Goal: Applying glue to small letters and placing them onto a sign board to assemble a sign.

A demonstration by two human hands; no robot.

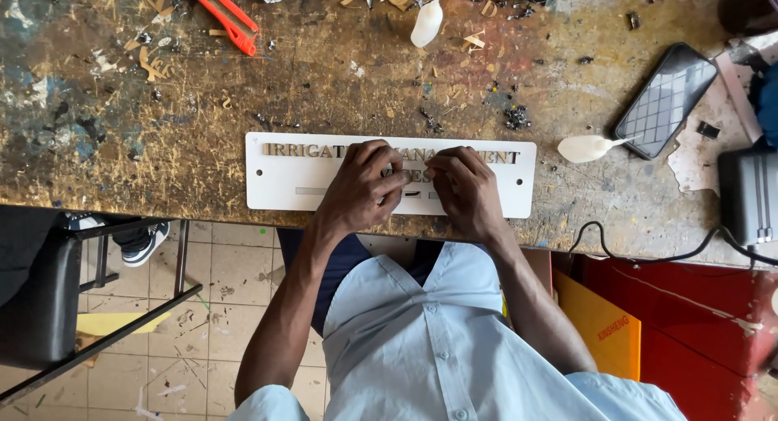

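Both hands, left hand [363,188] and right hand [465,188], are pressing fingertips together, grip clamped on small letters, steadying them at the white sign plate's [284,190] centre on the desk [162,145].

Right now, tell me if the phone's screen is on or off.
Off: the phone lies face up on the workbench, its screen dark, showing only reflections.
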